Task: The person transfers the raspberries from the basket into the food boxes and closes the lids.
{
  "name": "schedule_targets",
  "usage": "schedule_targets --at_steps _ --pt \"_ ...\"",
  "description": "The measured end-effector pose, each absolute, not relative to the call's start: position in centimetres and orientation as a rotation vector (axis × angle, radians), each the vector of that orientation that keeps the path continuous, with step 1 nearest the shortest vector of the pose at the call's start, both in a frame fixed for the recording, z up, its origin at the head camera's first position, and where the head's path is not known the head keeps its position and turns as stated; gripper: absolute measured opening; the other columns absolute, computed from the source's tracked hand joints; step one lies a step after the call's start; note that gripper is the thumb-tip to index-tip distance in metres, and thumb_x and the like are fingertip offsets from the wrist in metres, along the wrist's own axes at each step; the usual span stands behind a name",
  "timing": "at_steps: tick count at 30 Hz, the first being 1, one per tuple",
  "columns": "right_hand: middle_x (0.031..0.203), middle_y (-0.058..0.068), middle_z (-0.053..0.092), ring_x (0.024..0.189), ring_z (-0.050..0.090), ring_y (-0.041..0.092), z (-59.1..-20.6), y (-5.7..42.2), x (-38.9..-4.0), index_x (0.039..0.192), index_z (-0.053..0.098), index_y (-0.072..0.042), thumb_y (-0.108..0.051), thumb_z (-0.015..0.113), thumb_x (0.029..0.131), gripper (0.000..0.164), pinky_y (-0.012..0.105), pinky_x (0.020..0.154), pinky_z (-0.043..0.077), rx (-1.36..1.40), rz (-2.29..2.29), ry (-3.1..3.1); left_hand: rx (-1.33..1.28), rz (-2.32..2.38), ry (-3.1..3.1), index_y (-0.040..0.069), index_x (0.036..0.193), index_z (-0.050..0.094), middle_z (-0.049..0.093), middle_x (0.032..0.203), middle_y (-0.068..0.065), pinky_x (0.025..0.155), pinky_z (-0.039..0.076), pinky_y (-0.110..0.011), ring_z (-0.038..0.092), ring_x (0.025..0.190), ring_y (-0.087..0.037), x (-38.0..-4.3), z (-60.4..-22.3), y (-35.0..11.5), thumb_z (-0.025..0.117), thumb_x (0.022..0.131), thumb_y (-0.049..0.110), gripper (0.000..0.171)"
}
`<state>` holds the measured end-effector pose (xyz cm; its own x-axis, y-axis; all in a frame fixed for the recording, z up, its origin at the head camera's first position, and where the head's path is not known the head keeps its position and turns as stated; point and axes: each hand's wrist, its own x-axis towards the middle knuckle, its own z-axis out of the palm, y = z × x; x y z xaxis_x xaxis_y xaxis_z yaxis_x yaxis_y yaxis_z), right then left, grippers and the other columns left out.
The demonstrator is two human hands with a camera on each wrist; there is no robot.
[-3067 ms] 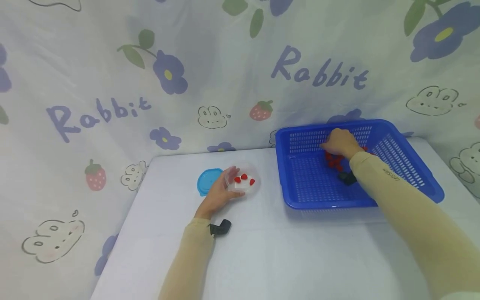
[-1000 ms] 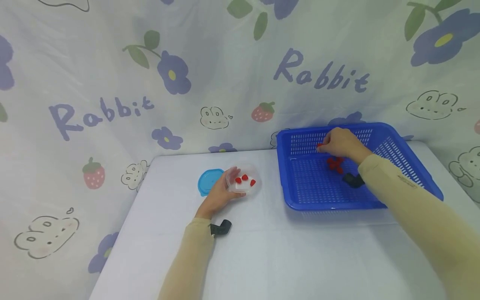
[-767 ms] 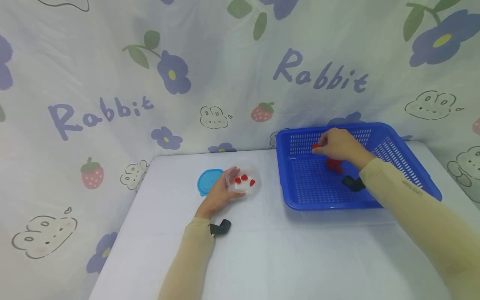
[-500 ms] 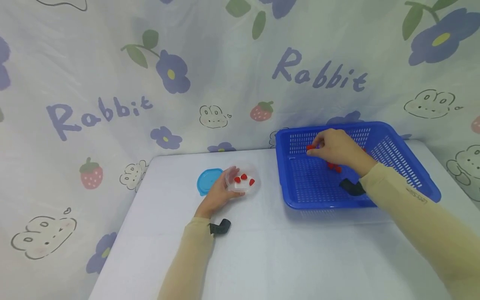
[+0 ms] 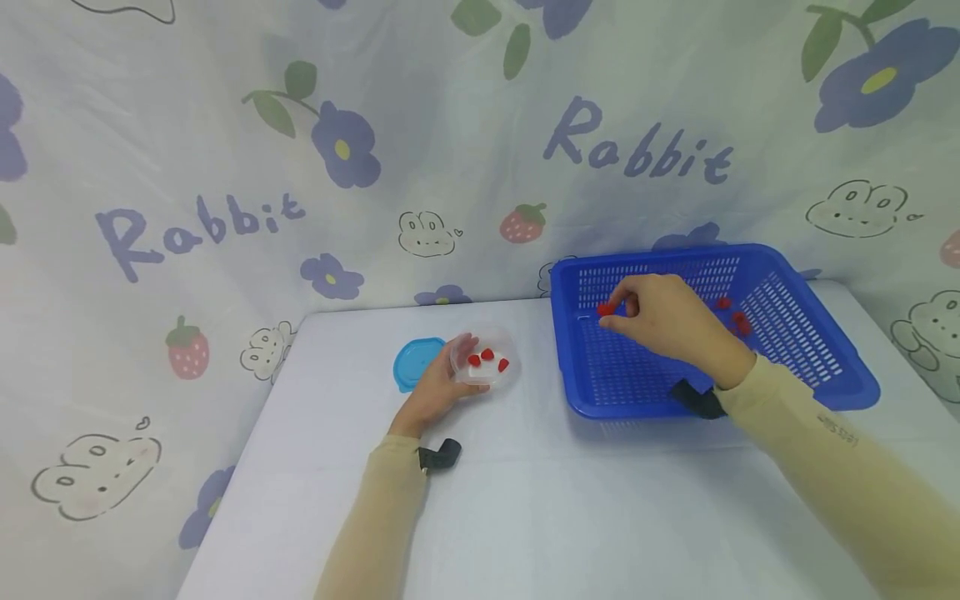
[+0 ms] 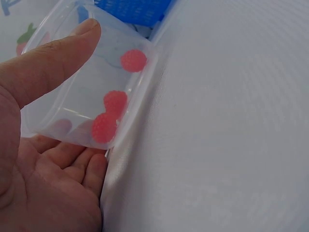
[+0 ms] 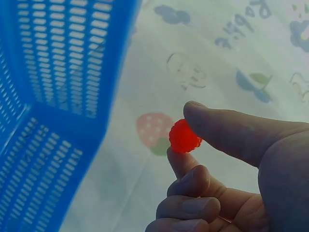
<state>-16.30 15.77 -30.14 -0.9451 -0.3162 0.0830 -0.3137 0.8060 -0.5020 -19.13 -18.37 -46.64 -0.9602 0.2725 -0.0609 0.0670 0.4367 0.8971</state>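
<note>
My left hand (image 5: 437, 390) grips a clear round plastic tub (image 5: 512, 346) standing on the table, thumb on one side and fingers on the other. Three red raspberries (image 6: 133, 61) lie at the bottom of the tub, seen through its wall in the left wrist view. Over the left part of the blue basket (image 5: 609, 410), my right hand (image 5: 667, 317) pinches a single raspberry (image 7: 184, 137) between thumb and index finger. Its other fingers are curled in the right wrist view. More raspberries (image 5: 741, 323) lie at the right inside the basket, partly screened by the hand and arm.
A light blue lid (image 5: 415, 363) lies flat on the white table (image 5: 517, 508), left of the tub and close to the left hand. A patterned cloth (image 5: 450, 167) hangs behind the table. The basket's raised rim stands between the right hand and the tub.
My right hand has come up from the raspberries in the basket and moved left with one pinched in its fingertips. The left hand and tub have stayed in place.
</note>
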Motion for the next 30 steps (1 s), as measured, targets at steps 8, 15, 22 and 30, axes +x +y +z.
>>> schedule_targets --at_steps 8,15,22,30 --pt "0.068 0.002 0.050 0.051 0.041 0.016 -30.0 14.5 -14.6 0.095 0.066 -0.011 -0.033 0.071 0.081 0.026 0.028 0.046 0.033 -0.526 -0.894 2.982 0.305 1.536 2.497 0.026 0.143 0.031 0.043 0.140 0.012 0.108 0.025 -0.050 0.033 0.132 -0.007 -19.1 -46.6 -18.4 0.080 0.072 0.030 0.087" --pt "0.068 0.001 0.049 0.048 0.038 0.014 -30.8 13.1 -13.6 0.092 0.066 -0.014 -0.029 0.072 0.080 0.020 0.026 0.044 0.031 -0.536 -0.965 2.964 0.300 1.527 2.500 0.024 0.143 0.031 0.043 0.140 0.011 0.108 0.025 -0.049 0.033 0.131 -0.006 -19.1 -46.5 -18.4 0.080 0.072 0.029 0.087" --pt "0.067 -0.001 0.049 0.048 0.037 0.013 -31.9 11.6 -12.9 0.092 0.066 -0.013 -0.027 0.074 0.079 0.020 0.026 0.044 0.031 -0.571 -1.013 2.971 0.286 1.512 2.502 0.027 0.143 0.030 0.042 0.140 0.012 0.107 0.025 -0.051 0.032 0.132 -0.008 -19.1 -46.4 -18.2 0.080 0.072 0.029 0.087" --pt "0.066 -0.002 0.047 0.053 0.041 0.013 -32.9 9.3 -12.5 0.090 0.066 -0.012 -0.025 0.074 0.078 0.020 0.025 0.046 0.033 -0.580 -1.082 2.967 0.291 1.501 2.512 0.028 0.143 0.031 0.042 0.140 0.013 0.107 0.026 -0.051 0.032 0.132 -0.008 -19.1 -46.3 -18.3 0.080 0.072 0.030 0.086"
